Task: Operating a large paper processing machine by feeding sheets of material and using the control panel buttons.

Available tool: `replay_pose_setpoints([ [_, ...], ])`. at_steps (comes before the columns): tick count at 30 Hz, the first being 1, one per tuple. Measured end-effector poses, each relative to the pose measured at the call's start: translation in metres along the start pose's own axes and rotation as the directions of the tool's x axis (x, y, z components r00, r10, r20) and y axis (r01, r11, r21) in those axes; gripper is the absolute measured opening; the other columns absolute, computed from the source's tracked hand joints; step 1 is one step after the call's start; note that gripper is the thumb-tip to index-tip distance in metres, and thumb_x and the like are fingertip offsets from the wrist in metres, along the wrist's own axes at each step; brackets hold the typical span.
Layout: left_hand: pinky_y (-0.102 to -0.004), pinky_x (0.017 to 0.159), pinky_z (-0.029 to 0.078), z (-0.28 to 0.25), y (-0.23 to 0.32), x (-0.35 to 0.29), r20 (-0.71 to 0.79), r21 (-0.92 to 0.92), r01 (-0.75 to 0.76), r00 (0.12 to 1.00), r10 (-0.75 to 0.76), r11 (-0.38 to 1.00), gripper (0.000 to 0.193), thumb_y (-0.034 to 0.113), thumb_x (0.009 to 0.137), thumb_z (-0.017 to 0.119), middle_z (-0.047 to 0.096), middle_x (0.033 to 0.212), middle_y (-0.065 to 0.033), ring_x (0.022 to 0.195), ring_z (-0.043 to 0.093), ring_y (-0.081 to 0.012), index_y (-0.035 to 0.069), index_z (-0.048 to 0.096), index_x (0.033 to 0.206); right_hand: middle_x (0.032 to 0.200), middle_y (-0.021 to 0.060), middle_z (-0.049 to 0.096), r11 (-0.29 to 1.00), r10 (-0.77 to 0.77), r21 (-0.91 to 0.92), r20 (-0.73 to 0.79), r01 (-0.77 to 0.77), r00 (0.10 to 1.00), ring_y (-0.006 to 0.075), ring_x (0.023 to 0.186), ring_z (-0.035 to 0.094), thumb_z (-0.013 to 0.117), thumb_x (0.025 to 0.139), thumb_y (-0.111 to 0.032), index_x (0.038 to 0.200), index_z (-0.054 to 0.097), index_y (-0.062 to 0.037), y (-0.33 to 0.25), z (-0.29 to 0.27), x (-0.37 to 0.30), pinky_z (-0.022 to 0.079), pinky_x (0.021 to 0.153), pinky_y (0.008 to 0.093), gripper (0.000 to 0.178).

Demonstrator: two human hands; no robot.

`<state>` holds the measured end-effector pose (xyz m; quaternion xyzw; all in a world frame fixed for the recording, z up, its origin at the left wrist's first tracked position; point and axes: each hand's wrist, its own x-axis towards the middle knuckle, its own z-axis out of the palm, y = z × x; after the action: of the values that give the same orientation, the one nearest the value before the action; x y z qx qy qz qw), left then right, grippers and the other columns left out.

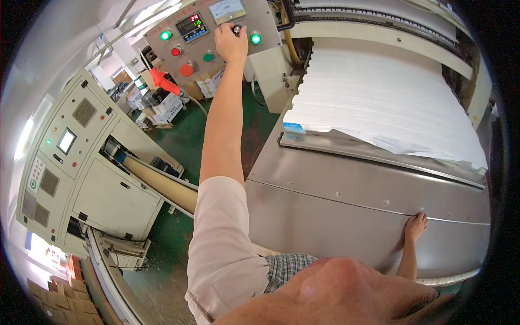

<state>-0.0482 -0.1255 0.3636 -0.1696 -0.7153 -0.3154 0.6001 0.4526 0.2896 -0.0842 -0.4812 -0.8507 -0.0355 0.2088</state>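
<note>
My left arm reaches up to a grey control panel [156,37], where my left hand [231,43] has its fingers closed round a small black knob [237,29]. That knob sits below a dial gauge [227,10] and beside a lit green button [255,39]. Low on the right, my right hand [415,227] rests on the smooth steel cover [346,227] of the machine, by a seam; its fingers lie against the metal with nothing visible in them. Beyond the cover, a wide white sheet [374,97] with faint ripples comes down from the machine, its front edge ragged.
A steel bar [379,162] crosses under the sheet's front edge. A red-handled tool with a cord [164,81] hangs beside the panel. At left stands a cream cabinet [114,195] with a long yellowish roller [157,181]. Cartons [59,298] are stacked lower left.
</note>
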Motion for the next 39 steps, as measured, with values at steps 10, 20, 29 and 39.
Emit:
replay_pose_setpoints([
  [10,-0.0401,0.073,0.044,-0.003,0.000,-0.001,0.003,-0.009,-0.021,1.000,0.021,1.000,0.033,0.026,0.067,0.069,0.050,0.092,-0.0105,0.089,0.051,-0.0307,0.008,0.053,0.089,0.106,0.0070,0.051,1.000,-0.001,0.008,-0.017,0.001,1.000,0.0263,0.100,0.046,0.049,0.077,-0.016,0.097,0.050,-0.0079,0.000,0.003,0.000,0.037,0.084,0.0390,0.022],
  [20,-0.0404,0.073,0.044,-0.002,0.001,-0.003,0.023,0.012,0.002,1.000,-0.002,1.000,0.032,0.028,0.068,0.069,0.050,0.093,-0.0100,0.090,0.051,-0.0303,0.009,0.053,0.089,0.109,0.0082,0.050,1.000,0.016,0.009,0.033,-0.016,0.999,0.0269,0.103,0.045,0.049,0.077,-0.016,0.102,0.050,-0.0071,0.001,0.002,0.000,0.038,0.084,0.0404,0.026],
  [29,-0.0390,0.071,0.044,-0.001,0.000,0.001,0.028,-0.035,0.081,0.996,-0.080,0.996,0.032,0.035,0.070,0.066,0.051,0.090,-0.0087,0.087,0.053,-0.0280,0.009,0.055,0.086,0.109,0.0086,0.050,1.000,0.007,0.024,0.016,-0.008,1.000,0.0275,0.104,0.045,0.049,0.077,-0.018,0.102,0.049,-0.0070,0.003,0.004,0.000,0.037,0.084,0.0401,0.027],
  [39,-0.0395,0.071,0.045,-0.002,0.003,0.003,0.049,0.008,0.123,0.991,-0.123,0.992,0.034,0.036,0.068,0.067,0.052,0.089,-0.0082,0.084,0.054,-0.0277,0.009,0.055,0.087,0.102,0.0082,0.050,0.998,-0.013,0.057,-0.038,0.015,0.999,0.0280,0.098,0.046,0.050,0.077,-0.016,0.097,0.049,-0.0080,0.001,0.002,-0.002,0.038,0.081,0.0421,0.021],
])
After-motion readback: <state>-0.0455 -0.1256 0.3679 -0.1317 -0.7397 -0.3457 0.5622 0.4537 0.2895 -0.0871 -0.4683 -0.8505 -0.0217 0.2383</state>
